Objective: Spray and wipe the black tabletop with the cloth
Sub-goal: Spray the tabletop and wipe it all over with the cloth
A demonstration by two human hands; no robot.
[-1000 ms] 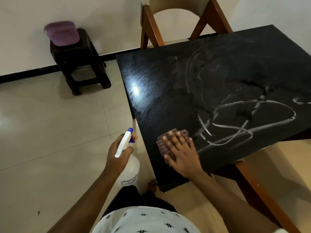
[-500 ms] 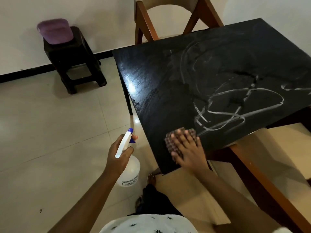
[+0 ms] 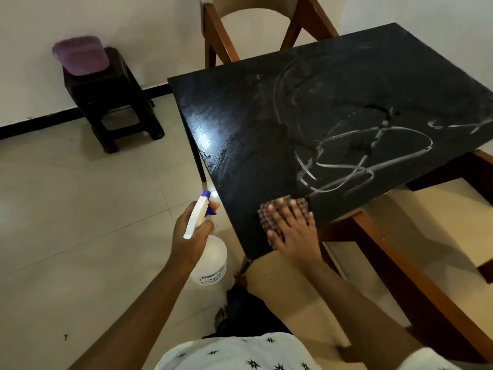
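The black tabletop (image 3: 280,124) fills the upper right, with white smear lines across its near right part. A brown checked cloth (image 3: 269,216) lies flat on the table's near corner. My right hand (image 3: 296,231) presses down on it, fingers spread over the cloth. My left hand (image 3: 190,236) holds a clear spray bottle (image 3: 212,260) with a white and blue trigger head, off the table's left edge above the floor, nozzle pointing up toward the table.
A wooden chair (image 3: 256,25) stands behind the table's far edge. Another wooden chair frame (image 3: 400,268) sits under the near right side. A dark stool (image 3: 112,100) carrying a purple container (image 3: 80,54) stands by the wall at left. Pale floor tiles (image 3: 80,209) spread left.
My right hand and the cloth slid along the near edge toward the table's near corner. The view shifted slightly. The left hand kept the bottle in the same pose.
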